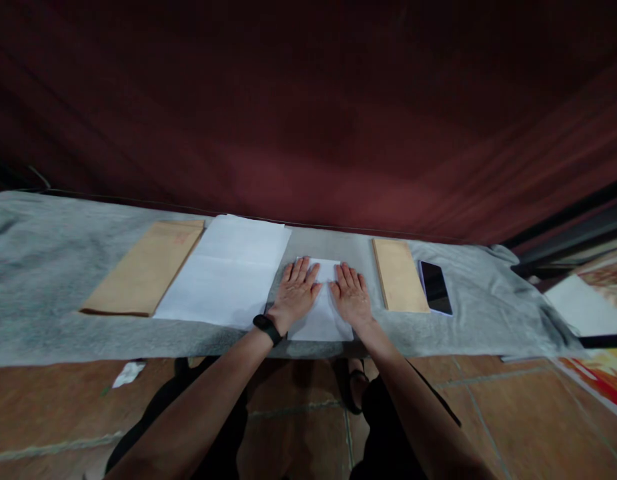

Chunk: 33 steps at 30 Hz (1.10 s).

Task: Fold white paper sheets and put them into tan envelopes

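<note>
Under our fingers (299, 270) lies a folded white sheet (324, 323), and both hands are down flat on it. The left hand (294, 293) and the right hand (352, 299) sit side by side with the thumbs nearly meeting. Every finger is stretched out full, gripping nothing, just bearing down on the paper. The sheet rests on the grey cloth (48, 267) that covers the bench, and its near edge shows behind our palms, close to the bench's front.

We judge it light, thin and limp. It should crease readily under pressure and crumple if grabbed. The cloth's nap probably stops it sliding much, and lying this flat it offers nothing to pinch in the middle. A free corner or that exposed near edge looks the place to lift it, between thumb and forefinger.

Just left of the left fingers is a stack of plain white sheets (231, 273), and beyond it lies a large brown envelope (145, 273). Right of the right fingers, near but apart, is a narrower brown envelope (399, 275), with a dark phone (435, 287) just beside it. A black wristband (267, 328) circles the left wrist.
</note>
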Tool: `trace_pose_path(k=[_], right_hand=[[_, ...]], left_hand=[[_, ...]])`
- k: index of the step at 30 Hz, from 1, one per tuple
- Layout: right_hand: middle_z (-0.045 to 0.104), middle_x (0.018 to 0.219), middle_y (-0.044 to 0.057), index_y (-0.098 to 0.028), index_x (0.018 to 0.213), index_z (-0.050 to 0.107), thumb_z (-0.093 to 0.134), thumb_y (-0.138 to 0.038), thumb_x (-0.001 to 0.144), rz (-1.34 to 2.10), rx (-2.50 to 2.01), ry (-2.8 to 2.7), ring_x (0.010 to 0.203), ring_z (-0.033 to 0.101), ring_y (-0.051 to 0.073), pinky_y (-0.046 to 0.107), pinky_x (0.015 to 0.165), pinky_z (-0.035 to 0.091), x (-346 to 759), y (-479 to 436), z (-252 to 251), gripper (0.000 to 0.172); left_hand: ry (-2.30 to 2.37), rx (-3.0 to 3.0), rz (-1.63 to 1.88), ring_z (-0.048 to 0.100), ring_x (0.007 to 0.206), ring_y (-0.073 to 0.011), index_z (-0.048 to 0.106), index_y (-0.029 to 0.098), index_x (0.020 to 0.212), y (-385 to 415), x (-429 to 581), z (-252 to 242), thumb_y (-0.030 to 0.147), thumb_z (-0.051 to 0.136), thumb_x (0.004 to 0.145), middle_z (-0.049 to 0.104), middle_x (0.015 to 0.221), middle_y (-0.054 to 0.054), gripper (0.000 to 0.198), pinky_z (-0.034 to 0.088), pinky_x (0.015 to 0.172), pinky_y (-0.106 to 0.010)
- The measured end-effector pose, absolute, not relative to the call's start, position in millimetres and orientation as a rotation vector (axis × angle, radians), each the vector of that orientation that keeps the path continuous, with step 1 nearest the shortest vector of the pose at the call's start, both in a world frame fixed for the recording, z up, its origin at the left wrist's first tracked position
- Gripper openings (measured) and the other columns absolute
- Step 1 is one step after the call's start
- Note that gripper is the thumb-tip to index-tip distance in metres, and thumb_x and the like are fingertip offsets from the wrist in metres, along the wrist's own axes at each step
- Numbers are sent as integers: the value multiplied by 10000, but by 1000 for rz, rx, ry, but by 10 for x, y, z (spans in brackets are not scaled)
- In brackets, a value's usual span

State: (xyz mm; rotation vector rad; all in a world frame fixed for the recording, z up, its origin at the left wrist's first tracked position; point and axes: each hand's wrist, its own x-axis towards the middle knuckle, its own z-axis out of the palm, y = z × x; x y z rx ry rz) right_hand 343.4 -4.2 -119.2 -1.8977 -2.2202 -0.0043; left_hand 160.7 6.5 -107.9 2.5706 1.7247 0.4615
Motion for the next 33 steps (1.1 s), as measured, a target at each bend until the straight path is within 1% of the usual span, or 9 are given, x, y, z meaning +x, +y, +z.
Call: trace_pose_path(k=[4,13,16,19,23,26,29,33], right_hand=[[358,1606,111,-152,1559,346,309,-403,1052,-37,-1895,-2216,1480,329,293,495,1198,235,3467,-69,-1199,566],[372,1597,118,-131,1551,360,320,-376,1053,-81,-1880,-2212,1471,345,294,488,1188,284,3592,-159,-1193,556],[378,1590,143,-96,1531,389,322,-339,1050,-95,-1887,-2199,1472,347,299,497,1192,283,3597,-190,-1150,544],[382,1584,165,-59,1518,398,315,-299,1044,-73,-1829,-2206,1482,333,292,497,1205,271,3520,-248,-1095,538],[388,1589,127,-112,1526,397,303,-303,1044,55,-1687,-2260,1486,336,244,469,1210,288,3313,-392,-1082,527],[403,1585,103,-119,1529,392,290,-291,1048,127,-1639,-2316,1483,340,209,427,1220,287,3196,-496,-1112,522],[387,1593,97,-114,1529,393,311,-303,1051,111,-1659,-2329,1485,334,218,422,1228,273,3182,-541,-1136,520],[349,1611,96,-149,1537,387,373,-372,1046,48,-1680,-2327,1486,332,250,452,1220,275,3264,-532,-1140,540]], left_hand=[[1770,2550,437,283,1508,-299,408,180,1524,56,1558,-1061,421,342,1014,335,1615,-136,568,198,1229,-510],[1816,2551,441,317,1492,-307,415,107,1512,5,1468,-1048,401,339,1016,358,1592,-173,581,241,1224,-498],[1818,2547,466,310,1496,-302,415,90,1507,-1,1451,-1042,390,343,1014,367,1588,-175,582,231,1231,-496],[1778,2576,510,270,1512,-293,406,69,1508,-26,1463,-1017,352,335,1013,350,1598,-171,575,187,1249,-498],[1675,2615,532,220,1529,-263,361,97,1537,-131,1546,-995,280,307,1008,304,1626,-127,562,153,1262,-500],[1613,2625,452,226,1528,-254,388,125,1528,-218,1605,-1015,257,302,1003,317,1625,-106,548,165,1261,-489],[1610,2619,403,239,1524,-258,405,142,1522,-251,1606,-1046,261,299,1007,316,1625,-109,540,185,1253,-490],[1612,2618,417,260,1517,-259,402,133,1524,-234,1537,-1066,292,311,1009,309,1623,-126,547,210,1247,-478]])
